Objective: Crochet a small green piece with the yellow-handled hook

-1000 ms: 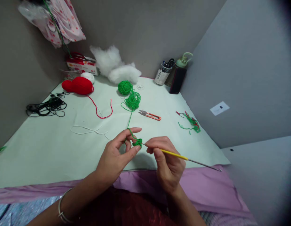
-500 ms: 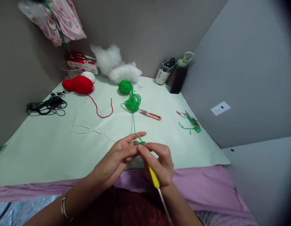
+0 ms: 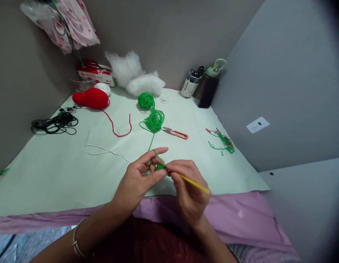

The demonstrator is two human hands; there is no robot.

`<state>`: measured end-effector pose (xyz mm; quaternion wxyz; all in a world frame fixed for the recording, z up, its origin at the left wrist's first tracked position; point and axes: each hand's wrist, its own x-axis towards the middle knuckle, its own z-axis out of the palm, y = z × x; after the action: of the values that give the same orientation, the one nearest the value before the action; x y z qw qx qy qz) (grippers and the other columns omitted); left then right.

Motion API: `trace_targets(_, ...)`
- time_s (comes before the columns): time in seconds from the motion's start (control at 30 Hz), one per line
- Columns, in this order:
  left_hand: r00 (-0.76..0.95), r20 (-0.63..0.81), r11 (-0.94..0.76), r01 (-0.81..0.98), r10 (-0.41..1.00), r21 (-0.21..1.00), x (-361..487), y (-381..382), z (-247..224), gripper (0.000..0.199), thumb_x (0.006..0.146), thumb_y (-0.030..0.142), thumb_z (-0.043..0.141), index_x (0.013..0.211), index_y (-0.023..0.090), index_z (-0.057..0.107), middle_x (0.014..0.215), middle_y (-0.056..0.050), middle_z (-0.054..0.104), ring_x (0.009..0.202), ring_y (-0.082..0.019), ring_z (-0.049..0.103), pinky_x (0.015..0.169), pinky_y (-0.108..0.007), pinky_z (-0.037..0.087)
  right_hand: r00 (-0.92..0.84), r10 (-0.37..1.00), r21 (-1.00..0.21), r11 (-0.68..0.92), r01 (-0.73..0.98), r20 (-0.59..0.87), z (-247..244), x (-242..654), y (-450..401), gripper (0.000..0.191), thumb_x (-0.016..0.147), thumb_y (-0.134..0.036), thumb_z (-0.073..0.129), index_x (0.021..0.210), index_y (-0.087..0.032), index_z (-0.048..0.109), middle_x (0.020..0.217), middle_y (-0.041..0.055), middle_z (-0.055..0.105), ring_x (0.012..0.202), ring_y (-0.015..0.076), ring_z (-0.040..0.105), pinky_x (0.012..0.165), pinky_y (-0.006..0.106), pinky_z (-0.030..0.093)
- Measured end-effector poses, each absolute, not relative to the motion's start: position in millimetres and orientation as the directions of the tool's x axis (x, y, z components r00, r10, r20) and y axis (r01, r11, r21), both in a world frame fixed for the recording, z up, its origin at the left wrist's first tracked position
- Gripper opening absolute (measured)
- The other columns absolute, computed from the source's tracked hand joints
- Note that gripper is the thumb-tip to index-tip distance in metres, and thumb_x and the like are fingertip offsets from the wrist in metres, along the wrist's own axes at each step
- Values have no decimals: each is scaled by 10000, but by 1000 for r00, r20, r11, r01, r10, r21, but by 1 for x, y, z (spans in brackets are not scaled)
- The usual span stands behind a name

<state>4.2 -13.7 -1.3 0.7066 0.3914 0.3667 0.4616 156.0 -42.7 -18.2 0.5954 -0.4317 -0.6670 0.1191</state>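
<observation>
Between thumb and fingers my left hand (image 3: 140, 175) pinches a small piece of green crochet work (image 3: 160, 167). Green yarn runs over its raised index finger and away to the loose green yarn (image 3: 154, 121) and the green yarn ball (image 3: 145, 101). My right hand (image 3: 190, 190) is closed around a crochet hook with a yellow handle (image 3: 195, 184), pointing down to the right. The hook's tip meets the crochet work, though my fingers hide the exact spot. Thread snips (image 3: 175, 133) with orange handles lie beyond my hands.
At the left are a red stuffed piece (image 3: 91, 98), black cords (image 3: 56, 122) and a white thread (image 3: 103, 149). White stuffing (image 3: 144, 84) lies at the back wall. A pen cup (image 3: 189, 84), a bottle (image 3: 213, 69) and a phone (image 3: 208, 92) stand back right, yarn scraps (image 3: 225, 142) nearer.
My right hand has turned, swinging the hook's handle from steep to slanting rightward. My left index finger has risen slightly, and more of the green crochet work shows.
</observation>
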Motion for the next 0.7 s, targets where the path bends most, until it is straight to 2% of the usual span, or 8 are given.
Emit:
trace_targets(0.07, 340, -220, 365, -455, 914, 812, 6, -12, -1, 521, 811, 327, 928, 1312, 286, 792, 928, -4, 682, 857, -141, 586, 837, -254, 462, -26, 625, -491, 638, 593, 780, -22, 158, -46, 380, 972, -65, 675, 1282, -265, 766, 1116, 79, 779, 962, 204, 746, 775, 319, 627)
trace_targets(0.1, 382, -259, 433, -497, 887, 752, 6, -11, 0, 520, 808, 329, 928, 1305, 255, 794, 908, -9, 681, 821, -132, 580, 815, -248, 469, -61, 591, -428, 648, 630, 804, -23, 159, -47, 411, 964, -55, 680, 1315, -256, 756, 1157, 94, 775, 988, 212, 746, 787, 324, 628)
trace_targets(0.13, 426, -291, 497, -527, 857, 689, 6, -10, 0, 506, 806, 323, 926, 1287, 225, 801, 861, -3, 662, 760, -114, 554, 805, -244, 477, -59, 580, -419, 651, 633, 813, -22, 161, -48, 424, 966, -47, 671, 1330, -251, 748, 1173, 98, 775, 999, 215, 743, 796, 329, 626)
trace_targets(0.23, 485, -321, 571, -565, 814, 595, 4, -6, 2, 409, 820, 285, 909, 1205, 167, 834, 694, 57, 519, 605, -62, 390, 862, -257, 506, 136, 669, -643, 608, 466, 731, -18, 164, -47, 335, 1000, -62, 622, 1213, -264, 784, 1014, 47, 781, 872, 177, 715, 741, 311, 602)
trace_targets(0.3, 454, -289, 523, -564, 843, 639, 4, -6, 3, 374, 835, 275, 896, 1193, 179, 840, 696, 60, 504, 602, -59, 358, 839, -236, 499, 245, 761, -798, 558, 227, 601, -14, 164, -45, 263, 1029, -119, 606, 1103, -278, 802, 898, 13, 753, 737, 145, 667, 643, 284, 557)
trace_targets(0.4, 403, -209, 402, -486, 891, 776, 6, -10, 1, 362, 851, 285, 890, 1206, 243, 837, 837, 11, 635, 693, -83, 449, 667, -185, 419, 236, 866, -886, 461, -38, 440, -14, 161, -39, 194, 1037, -212, 639, 1039, -282, 819, 903, 10, 746, 672, 115, 620, 591, 258, 506)
trace_targets(0.53, 386, -137, 295, -386, 912, 874, 7, -14, -3, 356, 904, 339, 846, 1257, 311, 816, 979, -22, 684, 829, -131, 537, 673, -211, 425, 243, 917, -919, 359, -163, 315, -15, 161, -34, 134, 1011, -278, 699, 997, -264, 832, 885, 18, 758, 674, 104, 630, 616, 241, 512)
trace_targets(0.7, 361, -149, 284, -355, 920, 891, 4, -14, -3, 302, 892, 325, 844, 1193, 308, 827, 956, -10, 648, 868, -141, 554, 753, -235, 449, 230, 951, -905, 275, -325, 207, -8, 164, -33, 185, 1011, -349, 696, 926, -230, 809, 836, 20, 760, 625, 97, 638, 591, 226, 522)
